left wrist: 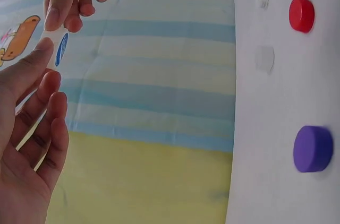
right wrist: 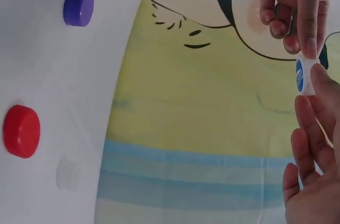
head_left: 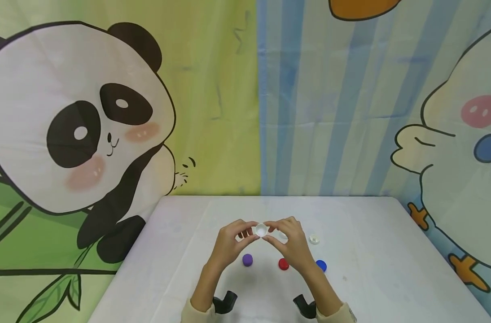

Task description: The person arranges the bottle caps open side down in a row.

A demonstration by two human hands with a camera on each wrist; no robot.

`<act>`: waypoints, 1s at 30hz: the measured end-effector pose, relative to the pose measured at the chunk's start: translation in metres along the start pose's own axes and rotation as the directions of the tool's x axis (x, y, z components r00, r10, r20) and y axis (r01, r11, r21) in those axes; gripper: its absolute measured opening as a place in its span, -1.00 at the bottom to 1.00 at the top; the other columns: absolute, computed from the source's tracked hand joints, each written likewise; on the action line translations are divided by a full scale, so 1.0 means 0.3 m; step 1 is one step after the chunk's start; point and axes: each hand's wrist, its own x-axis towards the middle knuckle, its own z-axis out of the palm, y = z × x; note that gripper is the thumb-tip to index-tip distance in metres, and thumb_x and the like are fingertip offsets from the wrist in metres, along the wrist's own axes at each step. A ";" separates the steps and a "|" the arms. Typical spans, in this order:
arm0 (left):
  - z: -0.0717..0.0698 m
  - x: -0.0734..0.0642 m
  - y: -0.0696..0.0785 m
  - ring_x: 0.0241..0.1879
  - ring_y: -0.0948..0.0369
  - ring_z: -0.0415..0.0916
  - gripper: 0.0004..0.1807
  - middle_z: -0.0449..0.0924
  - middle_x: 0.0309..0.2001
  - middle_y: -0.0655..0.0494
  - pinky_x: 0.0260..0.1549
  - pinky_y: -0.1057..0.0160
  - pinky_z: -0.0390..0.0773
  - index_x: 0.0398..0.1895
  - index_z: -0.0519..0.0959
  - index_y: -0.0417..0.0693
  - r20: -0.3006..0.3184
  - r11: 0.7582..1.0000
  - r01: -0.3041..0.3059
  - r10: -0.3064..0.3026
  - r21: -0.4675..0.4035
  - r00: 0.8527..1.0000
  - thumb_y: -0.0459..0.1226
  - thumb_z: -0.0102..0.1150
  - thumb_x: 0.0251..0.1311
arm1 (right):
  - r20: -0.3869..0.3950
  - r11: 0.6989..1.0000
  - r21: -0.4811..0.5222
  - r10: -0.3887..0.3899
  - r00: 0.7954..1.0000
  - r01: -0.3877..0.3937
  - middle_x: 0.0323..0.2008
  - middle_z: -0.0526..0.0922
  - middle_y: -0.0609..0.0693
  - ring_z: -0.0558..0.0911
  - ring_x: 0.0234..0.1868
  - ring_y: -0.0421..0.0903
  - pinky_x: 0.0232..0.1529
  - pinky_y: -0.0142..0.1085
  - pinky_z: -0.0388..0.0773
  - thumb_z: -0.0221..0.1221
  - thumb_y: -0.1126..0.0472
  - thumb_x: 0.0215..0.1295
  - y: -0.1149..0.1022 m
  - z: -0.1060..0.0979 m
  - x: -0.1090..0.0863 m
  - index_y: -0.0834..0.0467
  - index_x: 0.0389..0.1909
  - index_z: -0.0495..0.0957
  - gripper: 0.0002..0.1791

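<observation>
A white bottle cap [head_left: 261, 230] is held up over the table between both hands, its hollow side facing the head camera. A blue printed mark shows on its other face in both wrist views. My left hand [head_left: 228, 244] pinches one edge of it between thumb and index finger; the other fingers are loosely bent. From the opposite edge my right hand [head_left: 290, 244] pinches the same cap with thumb and index finger. Below the hands lie a purple cap [head_left: 247, 260] and a red cap [head_left: 283, 264]. A blue cap [head_left: 321, 265] sits beside the right forearm.
Farther back on the white table [head_left: 370, 251] lies a small whitish cap [head_left: 314, 239]. A translucent cap [left wrist: 264, 58] is partly hidden behind the right hand in the head view. Black wrist mounts [head_left: 225, 302] sit at both wrists. A printed curtain [head_left: 213, 112] hangs behind the table.
</observation>
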 end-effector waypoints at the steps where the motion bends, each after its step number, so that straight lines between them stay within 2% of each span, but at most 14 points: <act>1: 0.002 -0.010 0.009 -0.47 0.42 0.41 -0.74 0.47 -0.50 0.35 -0.60 0.45 0.43 -0.18 0.60 0.08 0.001 1.000 0.005 -0.005 -0.006 1.000 -0.14 0.24 0.02 | 0.002 1.000 0.000 0.001 1.000 -0.001 -0.36 0.58 -0.18 0.34 -0.24 -0.23 -0.18 -0.25 0.26 0.28 0.03 0.02 -0.005 -0.003 -0.012 -0.01 -0.12 0.58 -0.65; 6: 0.025 -0.059 0.036 -0.47 0.43 0.41 -0.72 0.47 -0.49 0.37 -0.58 0.41 0.45 -0.16 0.60 0.07 0.001 0.998 0.013 -0.013 -0.062 1.000 -0.15 0.25 0.01 | -0.014 1.000 0.003 -0.016 1.000 0.016 -0.36 0.57 -0.19 0.34 -0.23 -0.26 -0.22 -0.32 0.30 0.31 0.09 -0.01 -0.013 -0.005 -0.071 -0.04 -0.09 0.57 -0.62; 11: 0.051 -0.084 0.042 -0.48 0.44 0.40 -0.72 0.47 -0.49 0.35 -0.60 0.41 0.43 -0.16 0.59 0.04 0.003 0.995 0.014 -0.014 -0.098 1.000 -0.16 0.25 0.02 | -0.050 0.999 0.011 -0.048 0.998 0.048 -0.38 0.56 -0.21 0.34 -0.22 -0.29 -0.23 -0.42 0.28 0.34 0.16 -0.06 -0.002 -0.001 -0.111 -0.05 -0.08 0.56 -0.58; 20: 0.075 -0.097 0.039 -0.48 0.46 0.39 -0.73 0.46 -0.50 0.39 -0.57 0.50 0.41 -0.16 0.59 0.11 0.027 0.996 0.030 -0.028 -0.083 0.999 -0.14 0.24 0.02 | -0.031 0.999 0.035 0.040 0.999 -0.039 -0.39 0.55 -0.21 0.34 -0.23 -0.27 -0.32 -0.44 0.30 0.30 0.10 0.00 0.004 -0.003 -0.147 -0.03 -0.09 0.56 -0.63; 30: 0.080 -0.095 0.044 -0.48 0.45 0.40 -0.73 0.48 -0.49 0.36 -0.55 0.45 0.45 -0.16 0.59 0.07 0.062 0.992 0.053 -0.046 -0.114 0.997 -0.14 0.24 0.02 | -0.062 0.999 0.049 0.019 0.998 -0.016 -0.38 0.56 -0.23 0.37 -0.25 -0.26 -0.32 -0.45 0.29 0.35 0.15 -0.07 0.016 -0.003 -0.152 -0.03 -0.13 0.57 -0.61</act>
